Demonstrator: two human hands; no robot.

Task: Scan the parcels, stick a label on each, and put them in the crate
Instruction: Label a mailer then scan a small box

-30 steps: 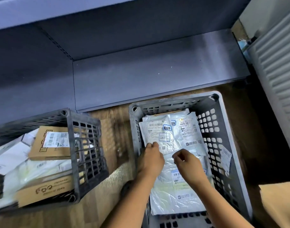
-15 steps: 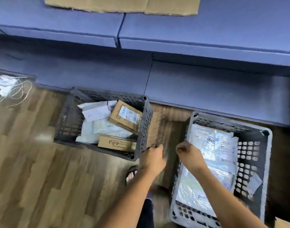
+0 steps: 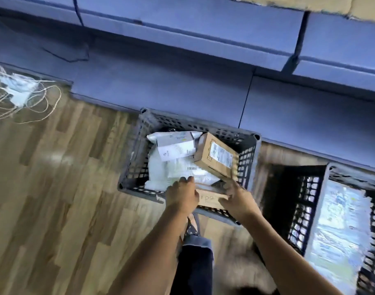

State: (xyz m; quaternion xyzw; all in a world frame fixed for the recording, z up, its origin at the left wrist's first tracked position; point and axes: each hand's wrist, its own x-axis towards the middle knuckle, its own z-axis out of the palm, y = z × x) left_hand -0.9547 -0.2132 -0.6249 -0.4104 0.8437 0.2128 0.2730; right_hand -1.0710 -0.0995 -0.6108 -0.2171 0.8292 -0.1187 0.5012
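A dark slatted crate [image 3: 137, 154] stands on the wooden floor and holds white poly-bag parcels [image 3: 173, 145] and a labelled cardboard box [image 3: 216, 156]. At its near edge lies a flat cardboard box [image 3: 210, 199] with printing on its side. My left hand [image 3: 182, 194] grips that box's left end. My right hand [image 3: 239, 201] holds its right end, with the fingers reaching over the top. A second grey crate [image 3: 322, 182] at the right holds several labelled plastic parcels [image 3: 340, 226].
A blue shelf unit [image 3: 182, 67] runs along the back, with its bottom board just behind both crates. White cables and an adapter [image 3: 18, 92] lie on the floor at the far left. My leg and sandalled foot [image 3: 193, 226] are below the left crate.
My view swung left from the right crate to the left crate. Both hands left the plastic parcels, crossed over and now hold the flat cardboard box at the left crate's near edge.
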